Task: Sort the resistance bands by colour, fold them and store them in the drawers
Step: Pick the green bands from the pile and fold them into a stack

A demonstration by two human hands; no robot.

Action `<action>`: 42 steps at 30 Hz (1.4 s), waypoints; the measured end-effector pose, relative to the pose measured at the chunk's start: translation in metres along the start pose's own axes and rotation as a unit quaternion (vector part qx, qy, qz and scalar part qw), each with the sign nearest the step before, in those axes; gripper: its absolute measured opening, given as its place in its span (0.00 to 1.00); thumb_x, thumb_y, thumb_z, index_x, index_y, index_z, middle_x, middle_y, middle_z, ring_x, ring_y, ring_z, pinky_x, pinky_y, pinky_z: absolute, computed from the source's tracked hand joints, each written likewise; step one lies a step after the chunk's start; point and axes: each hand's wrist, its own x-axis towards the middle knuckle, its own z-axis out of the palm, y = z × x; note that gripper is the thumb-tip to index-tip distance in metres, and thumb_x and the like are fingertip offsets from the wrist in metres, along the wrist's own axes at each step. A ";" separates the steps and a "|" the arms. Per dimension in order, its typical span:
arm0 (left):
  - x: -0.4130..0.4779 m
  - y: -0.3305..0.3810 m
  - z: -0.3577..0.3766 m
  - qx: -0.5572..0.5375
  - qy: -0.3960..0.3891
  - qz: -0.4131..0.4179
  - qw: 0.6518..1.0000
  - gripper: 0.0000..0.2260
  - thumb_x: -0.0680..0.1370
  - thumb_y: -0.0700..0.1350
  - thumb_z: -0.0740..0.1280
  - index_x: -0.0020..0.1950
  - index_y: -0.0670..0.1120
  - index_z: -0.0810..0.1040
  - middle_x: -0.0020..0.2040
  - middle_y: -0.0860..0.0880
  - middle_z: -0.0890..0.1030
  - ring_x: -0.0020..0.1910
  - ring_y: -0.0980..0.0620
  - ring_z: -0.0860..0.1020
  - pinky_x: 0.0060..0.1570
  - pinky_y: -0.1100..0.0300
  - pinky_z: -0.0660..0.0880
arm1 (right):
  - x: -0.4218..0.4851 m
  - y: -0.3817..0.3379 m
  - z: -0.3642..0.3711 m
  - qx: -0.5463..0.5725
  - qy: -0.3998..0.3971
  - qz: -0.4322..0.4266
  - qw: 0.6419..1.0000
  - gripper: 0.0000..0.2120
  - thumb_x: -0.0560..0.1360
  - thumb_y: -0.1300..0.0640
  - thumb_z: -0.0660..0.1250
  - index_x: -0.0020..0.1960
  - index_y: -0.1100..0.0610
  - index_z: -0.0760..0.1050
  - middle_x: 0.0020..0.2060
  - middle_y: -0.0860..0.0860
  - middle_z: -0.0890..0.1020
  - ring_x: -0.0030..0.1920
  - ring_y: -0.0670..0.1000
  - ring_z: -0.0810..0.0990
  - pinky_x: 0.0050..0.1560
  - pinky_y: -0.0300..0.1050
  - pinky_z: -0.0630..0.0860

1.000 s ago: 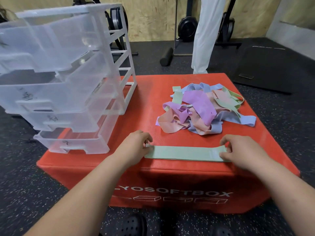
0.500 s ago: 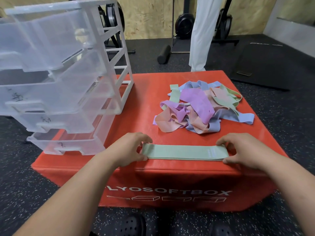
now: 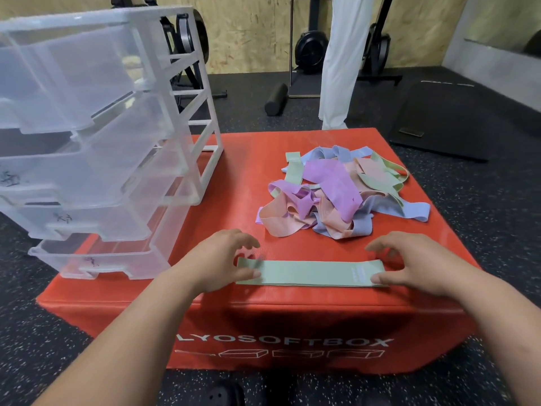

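Green band [image 3: 310,272] between left grip [image 3: 216,260] and right grip [image 3: 417,263], perhaps under thumbs.

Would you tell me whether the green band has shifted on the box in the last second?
No. The green band keeps its gap to the pile, along the box's front edge.

red soft box [image 3: 240,159], white "LYOSOFTBOX" lettering on front | black speckled rubber floor [image 3: 497,230] | plywood wall [image 3: 248,30] | black foam roller [image 3: 276,99] lying on floor behind box | white trouser legs [image 3: 341,63] standing beyond box | dark mat [image 3: 445,118] back right | weight plate [image 3: 311,51], possibly on a rack, blurry | black shoe [image 3: 222,395] at bottom edge
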 end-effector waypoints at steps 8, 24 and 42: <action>0.042 0.032 0.013 -0.059 0.125 0.037 0.990 0.17 0.76 0.58 0.77 0.62 0.55 0.82 0.58 0.60 0.81 0.60 0.53 0.78 0.59 0.53 0.76 | 0.033 0.013 -0.005 0.002 0.177 0.089 0.980 0.19 0.73 0.44 0.76 0.63 0.41 0.79 0.57 0.44 0.83 0.53 0.48 0.82 0.56 0.52 0.80; 0.101 0.068 0.033 -0.098 0.183 0.108 0.972 0.09 0.78 0.51 0.77 0.57 0.53 0.83 0.55 0.62 0.79 0.59 0.59 0.75 0.56 0.63 0.71 | 0.073 0.049 -0.009 -0.085 0.169 0.170 0.967 0.24 0.79 0.51 0.68 0.75 0.51 0.73 0.74 0.47 0.74 0.71 0.57 0.70 0.68 0.57 0.73; 0.089 0.125 0.032 -0.505 0.053 -0.041 0.860 0.10 0.86 0.49 0.67 0.65 0.49 0.84 0.57 0.54 0.88 0.59 0.55 0.85 0.63 0.55 0.81 | 0.042 -0.056 -0.011 0.301 0.260 -0.032 0.917 0.19 0.74 0.60 0.78 0.62 0.47 0.80 0.50 0.42 0.87 0.52 0.40 0.85 0.55 0.42 0.81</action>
